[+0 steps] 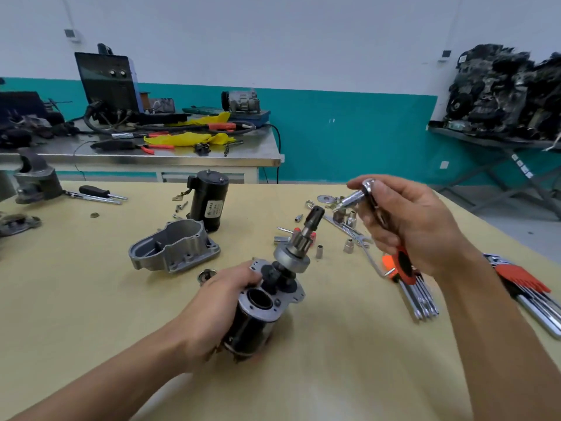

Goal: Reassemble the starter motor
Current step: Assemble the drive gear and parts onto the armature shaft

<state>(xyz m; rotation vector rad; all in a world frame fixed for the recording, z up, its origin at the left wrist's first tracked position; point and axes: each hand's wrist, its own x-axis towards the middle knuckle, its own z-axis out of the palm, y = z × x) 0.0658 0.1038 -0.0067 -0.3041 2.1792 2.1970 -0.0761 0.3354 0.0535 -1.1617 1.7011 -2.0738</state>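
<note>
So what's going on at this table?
A person is putting a starter motor back together. The left hand grips the black motor body on the table, its geared shaft sticking up at a tilt. The right hand holds an orange-handled ratchet tool near the shaft's tip. The grey housing lies apart, not yet fitted.

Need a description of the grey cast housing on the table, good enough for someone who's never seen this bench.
On the yellow table, find the black cylinder standing upright near the far edge. The housing lies just in front of it, beyond the left hand gripping the motor body. Unlike its neighbours, it is a bare grey casting, hollow side up, with bolt ears.
</note>
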